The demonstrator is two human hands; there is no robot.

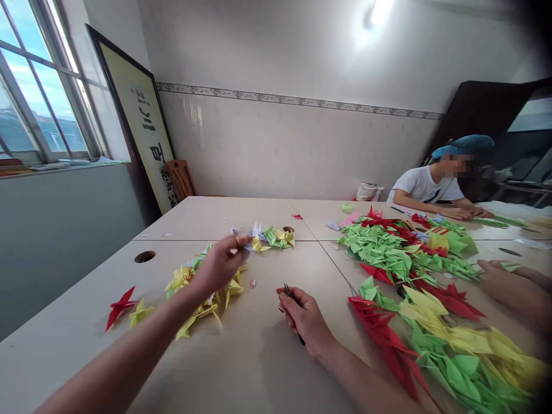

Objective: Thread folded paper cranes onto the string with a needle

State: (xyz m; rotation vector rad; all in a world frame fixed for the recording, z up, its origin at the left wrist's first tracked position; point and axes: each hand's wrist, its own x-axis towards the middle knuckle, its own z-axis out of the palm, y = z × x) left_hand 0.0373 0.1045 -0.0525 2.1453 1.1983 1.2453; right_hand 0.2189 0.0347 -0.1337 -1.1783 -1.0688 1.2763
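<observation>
**Left hand and right hand, both gripping**
Left hand (222,265) fingers pinch a pale lilac folded-paper crane (249,241); right hand (304,315) clenches a slim dark tool (287,291), its middle hidden within the fingers, type unclear.

my left fingers (237,242) pinched a pale lilac folded paper (250,241) above the desk (86,351), over a heap of yellow and green paper cranes (202,302). my right fingers (293,302) gripped a slim dark tool (286,289), with piled red, green and yellow paper cranes (431,322) just beside them.
</observation>
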